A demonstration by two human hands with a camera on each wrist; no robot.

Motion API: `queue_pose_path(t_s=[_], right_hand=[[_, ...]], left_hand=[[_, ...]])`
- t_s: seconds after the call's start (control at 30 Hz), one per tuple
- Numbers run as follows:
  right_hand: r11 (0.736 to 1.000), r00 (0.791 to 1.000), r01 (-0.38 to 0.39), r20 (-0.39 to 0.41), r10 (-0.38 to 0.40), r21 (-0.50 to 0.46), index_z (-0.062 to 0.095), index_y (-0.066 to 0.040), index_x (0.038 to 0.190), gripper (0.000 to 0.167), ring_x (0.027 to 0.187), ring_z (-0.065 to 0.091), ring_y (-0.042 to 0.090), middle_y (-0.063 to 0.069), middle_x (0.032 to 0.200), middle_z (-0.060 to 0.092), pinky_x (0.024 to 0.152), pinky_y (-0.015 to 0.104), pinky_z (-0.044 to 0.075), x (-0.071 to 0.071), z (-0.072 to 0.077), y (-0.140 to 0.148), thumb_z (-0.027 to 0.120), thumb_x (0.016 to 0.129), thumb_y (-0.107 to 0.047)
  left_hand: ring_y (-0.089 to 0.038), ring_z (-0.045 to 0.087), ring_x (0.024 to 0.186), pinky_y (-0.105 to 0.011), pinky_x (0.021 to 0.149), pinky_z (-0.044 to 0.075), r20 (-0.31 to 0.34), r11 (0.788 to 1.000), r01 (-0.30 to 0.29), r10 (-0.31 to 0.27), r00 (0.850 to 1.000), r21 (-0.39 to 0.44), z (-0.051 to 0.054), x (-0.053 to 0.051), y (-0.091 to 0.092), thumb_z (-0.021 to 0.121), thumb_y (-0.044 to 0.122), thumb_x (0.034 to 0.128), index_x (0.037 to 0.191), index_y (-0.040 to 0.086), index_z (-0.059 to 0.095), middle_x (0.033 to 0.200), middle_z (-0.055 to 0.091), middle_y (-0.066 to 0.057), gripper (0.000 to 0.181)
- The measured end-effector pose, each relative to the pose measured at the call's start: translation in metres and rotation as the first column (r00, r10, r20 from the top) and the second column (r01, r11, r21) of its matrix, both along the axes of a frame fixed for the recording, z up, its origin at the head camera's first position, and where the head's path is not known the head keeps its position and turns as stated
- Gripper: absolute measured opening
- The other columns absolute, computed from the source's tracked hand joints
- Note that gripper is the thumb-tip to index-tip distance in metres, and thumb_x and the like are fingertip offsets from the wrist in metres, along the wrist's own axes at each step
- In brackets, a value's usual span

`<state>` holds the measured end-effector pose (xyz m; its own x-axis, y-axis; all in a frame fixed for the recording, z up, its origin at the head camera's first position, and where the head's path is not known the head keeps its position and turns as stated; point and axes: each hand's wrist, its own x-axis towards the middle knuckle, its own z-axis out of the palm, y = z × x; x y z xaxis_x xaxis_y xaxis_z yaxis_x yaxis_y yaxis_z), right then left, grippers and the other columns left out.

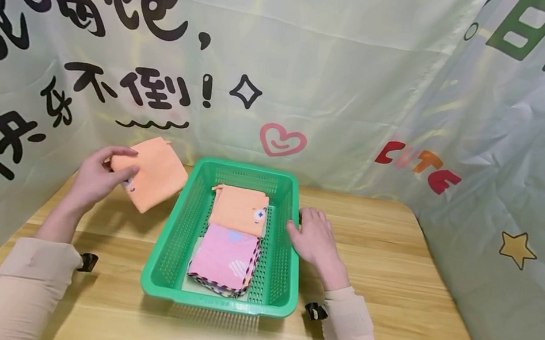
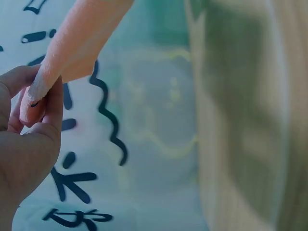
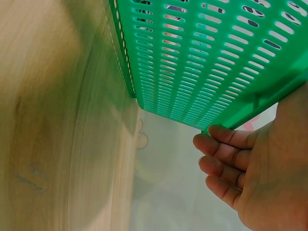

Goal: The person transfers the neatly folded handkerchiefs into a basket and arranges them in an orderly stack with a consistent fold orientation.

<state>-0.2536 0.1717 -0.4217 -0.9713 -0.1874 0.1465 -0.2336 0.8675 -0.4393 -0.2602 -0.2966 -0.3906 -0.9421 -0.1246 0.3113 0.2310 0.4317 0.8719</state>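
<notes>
A folded orange cloth [image 1: 154, 174] hangs from my left hand [image 1: 100, 176], pinched at its left corner between thumb and fingers. It is held up left of the green plastic basket [image 1: 155, 258]. In the left wrist view the orange cloth [image 2: 79, 38] shows edge-on above the fingers. Inside the basket lie a second folded orange cloth [image 1: 238, 209] and, in front of it, a folded pink cloth [image 1: 224, 256] with a checked edge. My right hand [image 1: 316, 239] holds the basket's right rim, thumb over it, fingers outside; the thumb is hidden in the right wrist view.
The basket stands on a light wood table [image 1: 361, 322]. A pale printed curtain [image 1: 357, 89] with lettering and drawings rises behind the table and along both sides. A pale item [image 1: 191, 283] shows beneath the pink cloth.
</notes>
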Motion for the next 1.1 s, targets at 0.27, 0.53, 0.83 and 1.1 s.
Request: queue_pose_path(t_s=[0.27,0.53,0.83,1.1], right_hand=[[1.0,1.0,0.005,0.003,-0.005,0.0,0.056,0.006,0.136,0.053,0.115,0.05,0.035,0.019,0.128,0.061,0.104,0.053,0.042,0.0,0.001,0.001,0.051,0.103,-0.036],[1.0,1.0,0.006,0.006,-0.006,0.001,0.057,0.004,0.133,0.05,0.114,0.05,0.035,0.02,0.126,0.062,0.103,0.053,0.041,0.0,0.0,0.002,0.05,0.104,-0.036],[1.0,1.0,0.004,0.014,-0.005,0.002,0.057,0.004,0.135,0.05,0.116,0.05,0.035,0.02,0.128,0.062,0.105,0.054,0.041,0.0,0.0,0.001,0.051,0.104,-0.035],[1.0,1.0,-0.002,0.008,0.002,0.006,0.057,0.003,0.133,0.049,0.114,0.05,0.034,0.017,0.125,0.062,0.104,0.053,0.041,-0.001,-0.002,0.0,0.051,0.104,-0.036]], left_hand=[[-0.005,0.056,0.07,-0.018,0.055,0.048,-0.068,0.998,0.043,-0.04,0.997,0.046,0.025,0.002,0.016,0.078,0.011,0.0928,0.127,0.008,0.069,0.096,0.061,0.006,0.035],[-0.007,0.063,0.069,-0.016,0.057,0.053,-0.167,0.945,0.254,-0.222,0.961,0.205,0.046,0.005,0.04,0.076,-0.005,0.09,0.121,0.003,0.071,0.099,0.066,-0.002,0.032],[-0.012,0.068,0.076,-0.021,0.064,0.059,-0.153,0.876,0.44,-0.416,0.896,0.198,0.051,-0.006,0.074,0.073,-0.007,0.0909,0.12,0.003,0.069,0.104,0.066,-0.007,0.031],[-0.013,0.066,0.078,-0.023,0.066,0.058,-0.04,0.836,0.534,-0.533,0.845,0.126,0.041,-0.024,0.101,0.073,-0.002,0.0934,0.123,0.003,0.067,0.103,0.068,-0.007,0.031]])
